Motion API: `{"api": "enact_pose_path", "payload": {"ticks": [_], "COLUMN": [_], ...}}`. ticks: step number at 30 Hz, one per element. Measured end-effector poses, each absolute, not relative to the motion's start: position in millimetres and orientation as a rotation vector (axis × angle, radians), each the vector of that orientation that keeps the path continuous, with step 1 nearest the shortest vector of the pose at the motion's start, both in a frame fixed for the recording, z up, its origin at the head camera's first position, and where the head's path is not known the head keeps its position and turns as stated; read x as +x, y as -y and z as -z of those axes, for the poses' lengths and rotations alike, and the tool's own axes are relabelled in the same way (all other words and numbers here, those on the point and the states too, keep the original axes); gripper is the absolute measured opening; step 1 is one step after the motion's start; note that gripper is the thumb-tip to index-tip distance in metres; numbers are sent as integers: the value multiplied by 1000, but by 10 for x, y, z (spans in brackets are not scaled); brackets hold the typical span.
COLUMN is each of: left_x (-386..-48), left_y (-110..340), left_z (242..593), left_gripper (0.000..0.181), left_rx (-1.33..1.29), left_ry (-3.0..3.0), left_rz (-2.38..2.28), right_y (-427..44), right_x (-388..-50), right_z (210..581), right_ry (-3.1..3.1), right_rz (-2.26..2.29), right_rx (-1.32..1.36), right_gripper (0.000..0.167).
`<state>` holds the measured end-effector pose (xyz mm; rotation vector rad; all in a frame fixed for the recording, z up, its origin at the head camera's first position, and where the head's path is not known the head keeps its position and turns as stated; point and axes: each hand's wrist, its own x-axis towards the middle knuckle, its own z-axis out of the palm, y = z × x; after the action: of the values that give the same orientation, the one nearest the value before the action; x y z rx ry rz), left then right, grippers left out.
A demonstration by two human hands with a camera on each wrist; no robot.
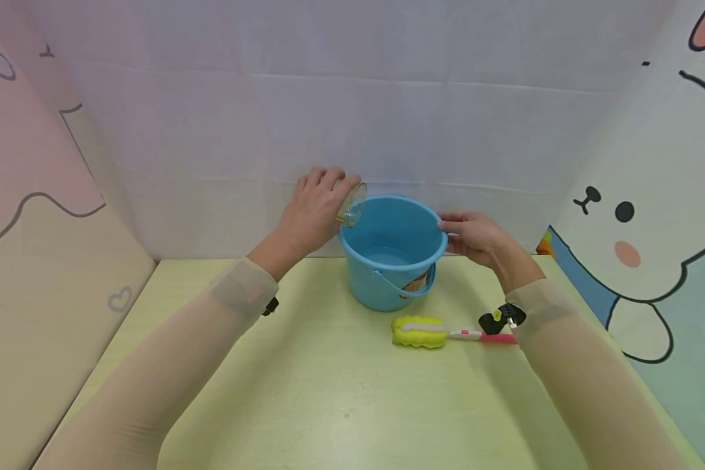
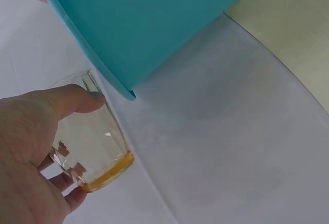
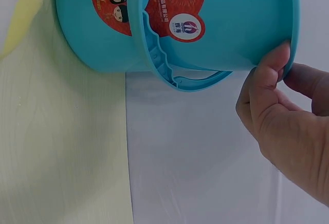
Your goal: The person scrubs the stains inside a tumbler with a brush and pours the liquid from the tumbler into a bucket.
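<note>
A clear drinking glass (image 2: 95,142) with an amber tint at one end is gripped in my left hand (image 1: 316,207), thumb along one side and fingers round the other. In the head view the glass (image 1: 352,205) is tipped, its mouth facing the bucket's left rim. The light blue bucket (image 1: 367,281) stands at the back of the table. Its right rim is pinched between the thumb and fingers of my right hand (image 1: 476,236). The bucket's handle (image 3: 154,54) hangs down beside a red sticker (image 3: 177,3).
In front of the bucket lies a brush with a yellow sponge head (image 1: 418,331) and a pink and white handle (image 1: 496,338). A white cloth (image 1: 341,117) hangs behind the pale table (image 1: 305,405). Cartoon-printed sheets (image 1: 652,215) flank both sides. Small drops dot the tabletop.
</note>
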<state>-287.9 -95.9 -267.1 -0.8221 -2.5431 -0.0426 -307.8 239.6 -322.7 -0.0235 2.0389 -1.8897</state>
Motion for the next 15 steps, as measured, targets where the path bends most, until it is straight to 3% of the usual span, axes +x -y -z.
{"api": "enact_pose_path", "payload": {"ticks": [15], "left_x": [-2871], "left_y": [934], "left_z": [2673], "left_gripper": [70], "left_rx": [-838], "left_ry": [2524], "left_rz": [12], "right_y": [-2404], "right_x": [-3088], "right_z": [3237], "right_ry": [-2034], "right_rz": [1894], "right_rx": [-36], "right_gripper": [54]}}
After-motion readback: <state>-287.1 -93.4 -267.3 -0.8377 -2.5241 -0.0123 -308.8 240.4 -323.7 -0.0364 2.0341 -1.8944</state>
